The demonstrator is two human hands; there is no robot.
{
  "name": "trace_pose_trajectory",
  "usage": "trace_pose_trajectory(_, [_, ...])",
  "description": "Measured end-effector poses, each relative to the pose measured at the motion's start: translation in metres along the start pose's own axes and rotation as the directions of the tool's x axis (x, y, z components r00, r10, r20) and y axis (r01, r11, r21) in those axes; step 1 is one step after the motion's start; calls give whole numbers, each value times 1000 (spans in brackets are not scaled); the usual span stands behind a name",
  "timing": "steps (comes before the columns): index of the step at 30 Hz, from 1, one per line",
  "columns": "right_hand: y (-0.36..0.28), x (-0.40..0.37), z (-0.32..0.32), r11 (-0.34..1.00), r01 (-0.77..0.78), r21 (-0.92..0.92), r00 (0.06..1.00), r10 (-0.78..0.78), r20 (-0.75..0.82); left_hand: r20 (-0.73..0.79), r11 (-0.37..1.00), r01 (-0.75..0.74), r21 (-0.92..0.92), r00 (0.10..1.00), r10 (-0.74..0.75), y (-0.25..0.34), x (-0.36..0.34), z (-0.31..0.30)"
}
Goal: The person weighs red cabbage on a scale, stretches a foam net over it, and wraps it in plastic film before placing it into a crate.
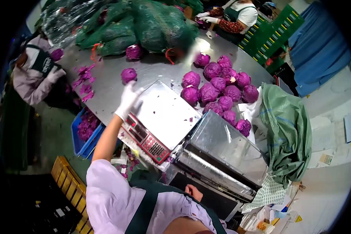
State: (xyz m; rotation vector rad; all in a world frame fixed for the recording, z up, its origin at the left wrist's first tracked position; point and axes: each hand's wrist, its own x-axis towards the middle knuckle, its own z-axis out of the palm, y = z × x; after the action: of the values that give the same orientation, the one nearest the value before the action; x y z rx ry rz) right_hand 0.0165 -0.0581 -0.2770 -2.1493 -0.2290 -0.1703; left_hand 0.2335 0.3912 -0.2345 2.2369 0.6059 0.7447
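My left hand (129,101), in a white glove, reaches over the left edge of the scale with its fingers spread and nothing in them. Just beyond its fingertips a purple cabbage (128,75) sits on the metal table (105,80). The scale's white plate (165,113) carries a few small purple leaf scraps; its red-framed keypad (154,147) faces me. Low in front of my body is my right hand (194,192), which looks bare. Its fingers are curled, and whatever they may hold is hidden. Several purple cabbages (218,84) lie heaped beyond the scale to the right.
Green mesh sacks (156,29) lie at the back, beside another cabbage (134,52). A steel box-shaped machine (226,144) adjoins the scale. A blue crate (82,134) holds purple leaves. Co-workers stand at the left (37,74) and the far side (238,17). Green sheeting (286,132) hangs right.
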Motion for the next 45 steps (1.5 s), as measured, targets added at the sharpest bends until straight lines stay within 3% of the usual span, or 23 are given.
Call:
trace_pose_trajectory(2, [-12,7,-4,999,12,-35,1000,-12,8,30,982,155,-111,988,-153,-34,56,5])
trace_pose_trajectory(4, [-19,7,-7,990,-132,-57,991,134,30,-112,912,399,95,915,-389,-66,93,26])
trace_pose_trajectory(7, [-22,6,-6,961,-265,-78,964,267,17,-90,830,557,-36,825,-557,-100,128,54])
trace_pose_trajectory(10, [-21,9,-7,973,-218,-74,975,220,12,-112,876,475,86,878,-465,-104,126,57])
trace_pose_trajectory(14, [-21,14,-7,989,-124,-80,992,125,13,-198,854,521,-1,837,-510,-100,128,55])
trace_pose_trajectory(16, [-20,14,-5,992,-103,-78,995,103,-4,-133,944,295,-150,940,-314,-69,124,45])
trace_pose_trajectory(18, [-12,9,-5,994,-87,-72,996,87,-4,89,887,193,-420,981,-171,-21,103,29])
trace_pose_trajectory(20, [-14,14,-9,995,-86,-59,992,91,85,267,911,162,-378,962,-61,35,68,10])
trace_pose_trajectory(23, [-20,32,-27,987,-157,17,930,142,339,550,874,247,-418,835,27,82,13,0])
trace_pose_trajectory(25, [-39,58,-46,985,-163,66,888,117,444,636,980,2,-199,761,128,93,-7,-1])
trace_pose_trajectory(26, [-52,76,-60,982,-172,82,878,115,465,730,988,-15,-151,672,122,93,-14,3])
trace_pose_trajectory(27, [-63,95,-76,977,-186,102,867,114,486,767,980,-155,-123,612,193,95,-19,3])
trace_pose_trajectory(29, [-73,143,-104,997,24,80,925,-52,375,826,994,-50,99,562,-54,124,-18,-8])
trace_pose_trajectory(30, [-72,169,-117,998,65,2,947,-62,316,803,990,-134,42,594,47,120,-18,-5])
trace_pose_trajectory(31, [-65,195,-127,974,173,-147,966,-139,217,770,977,-214,-12,622,146,111,-15,-2])
trace_pose_trajectory(33, [-26,250,-144,977,51,-208,989,-21,144,780,981,-180,-66,604,163,114,-7,0])
trace_pose_trajectory(35, [26,306,-157,892,93,-443,990,-37,133,815,978,-190,-89,550,181,121,4,1])
trace_pose_trajectory(37, [100,353,-163,841,94,-532,994,-53,91,821,976,-145,-161,529,214,124,23,19])
trace_pose_trajectory(39, [154,382,-171,711,42,-702,976,122,181,846,986,-64,-153,508,164,139,48,45])
trace_pose_trajectory(41, [232,398,-173,662,-16,-749,913,316,259,831,980,-37,-195,524,185,135,73,93])
trace_pose_trajectory(42, [260,401,-171,717,-142,-682,861,429,272,813,986,-102,-132,559,167,130,85,122])
trace_pose_trajectory(44, [283,402,-168,739,-118,-664,766,493,412,791,982,-188,5,602,111,118,107,178])
trace_pose_trajectory(45, [283,401,-168,781,-119,-613,806,437,400,788,975,-213,68,611,79,116,117,201])
